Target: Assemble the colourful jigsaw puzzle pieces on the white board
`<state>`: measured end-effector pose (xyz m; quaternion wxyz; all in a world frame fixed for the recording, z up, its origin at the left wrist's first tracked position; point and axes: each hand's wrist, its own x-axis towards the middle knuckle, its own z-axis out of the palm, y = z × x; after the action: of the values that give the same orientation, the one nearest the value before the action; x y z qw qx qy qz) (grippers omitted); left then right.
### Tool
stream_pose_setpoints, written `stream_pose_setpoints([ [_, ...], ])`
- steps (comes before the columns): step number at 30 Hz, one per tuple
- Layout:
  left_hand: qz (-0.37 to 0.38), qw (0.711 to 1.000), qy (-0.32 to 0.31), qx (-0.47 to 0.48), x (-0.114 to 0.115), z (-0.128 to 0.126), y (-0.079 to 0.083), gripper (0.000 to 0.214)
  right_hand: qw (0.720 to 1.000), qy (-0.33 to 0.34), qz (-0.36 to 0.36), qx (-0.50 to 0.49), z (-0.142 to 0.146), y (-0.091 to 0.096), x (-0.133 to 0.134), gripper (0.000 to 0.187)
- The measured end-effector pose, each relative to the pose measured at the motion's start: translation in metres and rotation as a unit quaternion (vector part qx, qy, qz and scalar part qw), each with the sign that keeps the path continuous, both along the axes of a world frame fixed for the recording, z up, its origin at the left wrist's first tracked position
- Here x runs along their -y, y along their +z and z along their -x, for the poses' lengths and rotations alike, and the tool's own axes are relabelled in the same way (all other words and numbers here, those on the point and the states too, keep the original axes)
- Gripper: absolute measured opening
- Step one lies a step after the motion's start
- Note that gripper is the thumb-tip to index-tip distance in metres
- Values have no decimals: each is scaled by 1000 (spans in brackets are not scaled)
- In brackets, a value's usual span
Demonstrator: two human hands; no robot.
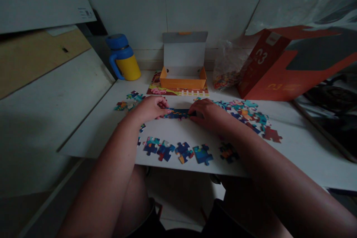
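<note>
A short strip of joined jigsaw pieces (177, 113) lies on the white table (301, 145) between my two hands. My left hand (151, 106) has its fingers curled and pinched on the strip's left end. The strip's right end is under the closed fingertips of my right hand (208, 113). A row of loose blue pieces (178, 152) sits near the table's front edge, below my hands. More loose pieces (247, 113) lie in a heap to the right, and a few (128, 101) at the left.
An open orange box (183, 70) stands on a picture sheet at the back. A blue and yellow flask (124, 57) is back left, a clear bag of pieces (227, 68) and a big orange carton (279, 67) back right. Dark objects lie far right.
</note>
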<state>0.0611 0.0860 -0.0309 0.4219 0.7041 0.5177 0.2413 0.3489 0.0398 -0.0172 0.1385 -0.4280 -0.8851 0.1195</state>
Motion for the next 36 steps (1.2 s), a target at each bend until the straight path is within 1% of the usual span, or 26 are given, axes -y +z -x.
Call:
stream_pose_setpoints([
  [2, -74, 996, -21, -52, 0, -1, 1, 22, 1000, -2, -1, -1, 0, 0, 0, 18],
  [4, -150, 983, -40, -102, 1, -1, 3, 20, 1000, -2, -3, -7, 1, -1, 0, 16],
  [5, -179, 976, -48, -119, 2, -2, 4, 20, 1000, 0, -6, -10, 0, -1, 0, 15],
  [7, -211, 966, -59, -136, 3, -3, 6, 21, 1000, 4, -13, -16, 0, -2, -1, 15],
  [13, -235, 955, -80, -164, 5, -7, 6, 7, 1000, -11, -18, -20, 0, -3, 1, 14],
  [16, -243, 954, -86, -156, 5, -8, 5, 7, 1000, -7, -16, -20, 2, -3, 1, 15],
  [18, -250, 952, -113, -138, 7, -9, 6, 10, 1000, -3, -19, -20, 0, -1, -1, 16],
  [20, -255, 947, -152, -121, 8, -10, 8, 20, 999, -15, -33, -31, -7, 6, -4, 18],
  [21, -256, 945, -166, -118, 8, -11, 8, 25, 998, -31, -41, -37, -13, 12, -6, 19],
  [23, -255, 942, -178, -122, 8, -11, 9, 27, 994, -85, -47, -40, -30, 27, -7, 20],
  [25, -257, 942, -177, -127, 7, -12, 8, 25, 989, -147, -14, -15, -50, 43, -4, 24],
  [26, -260, 941, -175, -127, 6, -12, 7, 24, 986, -166, 25, 8, -60, 50, -1, 27],
  [28, -267, 940, -170, -127, 6, -12, 6, 23, 975, -168, 131, 68, -75, 60, 8, 35],
  [30, -276, 938, -165, -130, 5, -12, 5, 21, 959, -144, 212, 123, -83, 62, 18, 46],
  [31, -279, 937, -164, -133, 6, -13, 5, 20, 953, -134, 230, 144, -84, 61, 22, 52],
  [33, -284, 935, -161, -138, 6, -13, 6, 17, 946, -133, 237, 175, -83, 55, 28, 61],
  [36, -283, 935, -156, -144, 6, -13, 7, 15, 940, -164, 230, 193, -83, 49, 31, 67],
])
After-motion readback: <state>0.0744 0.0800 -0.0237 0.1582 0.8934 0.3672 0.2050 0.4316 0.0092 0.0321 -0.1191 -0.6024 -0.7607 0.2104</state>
